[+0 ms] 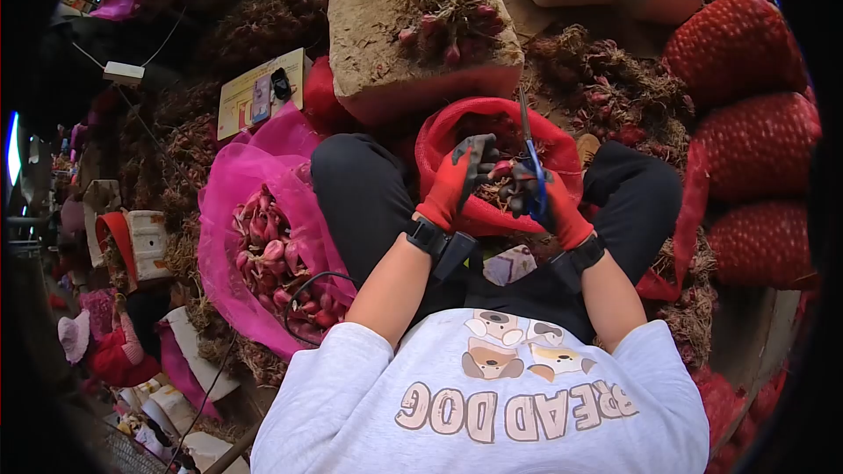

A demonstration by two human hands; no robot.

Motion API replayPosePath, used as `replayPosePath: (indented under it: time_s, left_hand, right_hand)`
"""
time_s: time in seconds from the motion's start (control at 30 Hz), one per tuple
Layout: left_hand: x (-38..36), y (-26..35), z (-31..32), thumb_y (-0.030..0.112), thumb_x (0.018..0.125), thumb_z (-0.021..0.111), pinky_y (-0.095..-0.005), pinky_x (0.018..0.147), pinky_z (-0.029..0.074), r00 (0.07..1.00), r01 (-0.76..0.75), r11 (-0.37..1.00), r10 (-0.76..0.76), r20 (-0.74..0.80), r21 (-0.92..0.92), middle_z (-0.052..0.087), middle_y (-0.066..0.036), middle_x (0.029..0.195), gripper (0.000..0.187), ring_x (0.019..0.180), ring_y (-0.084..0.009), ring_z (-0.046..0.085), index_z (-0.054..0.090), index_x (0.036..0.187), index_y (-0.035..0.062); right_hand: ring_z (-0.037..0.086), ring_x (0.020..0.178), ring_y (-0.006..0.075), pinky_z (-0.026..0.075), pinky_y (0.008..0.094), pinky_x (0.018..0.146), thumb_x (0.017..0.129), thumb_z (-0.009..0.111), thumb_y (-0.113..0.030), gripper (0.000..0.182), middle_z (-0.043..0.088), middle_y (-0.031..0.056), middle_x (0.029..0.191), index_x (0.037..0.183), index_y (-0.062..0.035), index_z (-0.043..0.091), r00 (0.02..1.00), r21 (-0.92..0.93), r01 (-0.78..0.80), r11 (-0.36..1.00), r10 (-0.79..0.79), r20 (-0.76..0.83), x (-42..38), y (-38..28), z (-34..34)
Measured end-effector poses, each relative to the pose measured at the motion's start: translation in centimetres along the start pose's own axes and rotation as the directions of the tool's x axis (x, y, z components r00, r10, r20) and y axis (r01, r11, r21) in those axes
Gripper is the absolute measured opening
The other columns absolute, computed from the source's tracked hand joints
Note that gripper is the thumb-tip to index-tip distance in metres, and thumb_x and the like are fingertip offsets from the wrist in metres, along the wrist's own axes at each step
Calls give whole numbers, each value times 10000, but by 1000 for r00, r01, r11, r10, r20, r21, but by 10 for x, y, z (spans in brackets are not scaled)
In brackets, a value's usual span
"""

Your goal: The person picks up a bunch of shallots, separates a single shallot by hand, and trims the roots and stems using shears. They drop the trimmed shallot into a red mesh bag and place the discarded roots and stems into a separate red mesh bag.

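My left hand [457, 180], in a red and black glove, grips a shallot [500, 170] with its dry roots over the mouth of a red mesh bag [439, 136] between my knees. My right hand [553, 202], gloved the same way, is closed on blue-handled scissors [531, 158] whose blades point up and away, right beside the shallot. Both hands are close together above my lap.
A pink mesh bag [233, 189] holding trimmed shallots lies at my left. A stone block [369, 26] with untrimmed shallots stands ahead. Full red mesh sacks [746, 123] are stacked on the right. Piles of dry roots cover the ground all around.
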State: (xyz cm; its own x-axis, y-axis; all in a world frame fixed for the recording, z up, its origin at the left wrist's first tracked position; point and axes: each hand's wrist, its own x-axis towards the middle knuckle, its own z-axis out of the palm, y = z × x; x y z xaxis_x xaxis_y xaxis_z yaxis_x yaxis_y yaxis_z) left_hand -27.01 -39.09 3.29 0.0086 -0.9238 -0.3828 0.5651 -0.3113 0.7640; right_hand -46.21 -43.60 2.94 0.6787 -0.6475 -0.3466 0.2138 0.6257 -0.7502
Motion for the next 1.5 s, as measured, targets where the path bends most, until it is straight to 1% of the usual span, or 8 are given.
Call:
replayPosePath:
  time_s: [0.23,0.27,0.6,0.9,1.0,1.2,1.37,1.5]
  left_hand:
    - [-4,0,20,1,808,612,-247,831,464,904,-401,800,267,334,446,585,-55,1095,355,964,-119,572,562,1158,31]
    - [-11,5,19,54,829,592,-254,804,485,970,-223,793,122,211,567,595,-42,1054,268,933,-126,591,589,1094,20]
    - [2,-10,5,366,933,500,-245,777,483,957,35,993,0,290,-116,594,-44,1022,406,907,-119,591,518,1166,34]
    - [0,-10,9,336,962,437,-268,782,486,979,-20,990,48,199,-142,572,-72,1087,397,953,-179,590,468,1251,66]
    - [13,-26,0,320,956,457,-271,772,482,964,-220,975,220,-148,16,573,-72,1080,358,944,-168,584,500,1207,68]
    - [15,-41,-11,237,943,494,-272,785,485,951,228,960,-184,248,-161,580,-70,1013,243,892,-139,589,542,1098,56]
    - [13,-52,4,131,914,529,-226,747,478,988,-3,993,-15,155,114,580,-27,966,164,847,-86,573,571,1039,33]
    - [14,-50,13,88,899,538,-218,753,475,994,-104,993,106,-23,62,589,-22,1008,210,859,-77,574,568,1098,28]
  right_hand:
    - [589,569,146,473,243,478,868,582,-286,350,605,108,781,1069,0,555,1000,-73,11,997,-10,15,-11,-9,-8]
    - [586,566,145,472,239,476,870,578,-284,348,600,99,775,1070,1,555,1000,-101,-9,995,11,25,-13,-10,-9]
    - [551,514,136,455,232,488,919,490,-335,252,587,74,735,943,-85,491,989,35,-127,991,123,86,-6,-8,-15]
    - [557,558,120,451,232,517,936,473,-327,302,623,89,794,1041,-45,505,994,84,-88,993,81,78,-1,-6,-18]
    - [558,610,114,454,224,544,925,499,-295,354,623,78,853,1130,-6,495,999,136,-29,990,34,-36,1,-8,-14]
    - [574,690,95,464,212,601,889,575,-214,333,623,49,912,1135,7,541,975,-21,199,980,-200,-101,5,-6,-10]
    - [604,788,89,480,215,625,853,631,-141,272,632,32,906,1094,-20,605,942,-478,115,871,-248,-225,10,5,-15]
    - [592,724,79,464,204,585,872,610,-212,259,623,13,847,1044,-18,611,954,-327,130,936,-207,-216,4,7,-23]
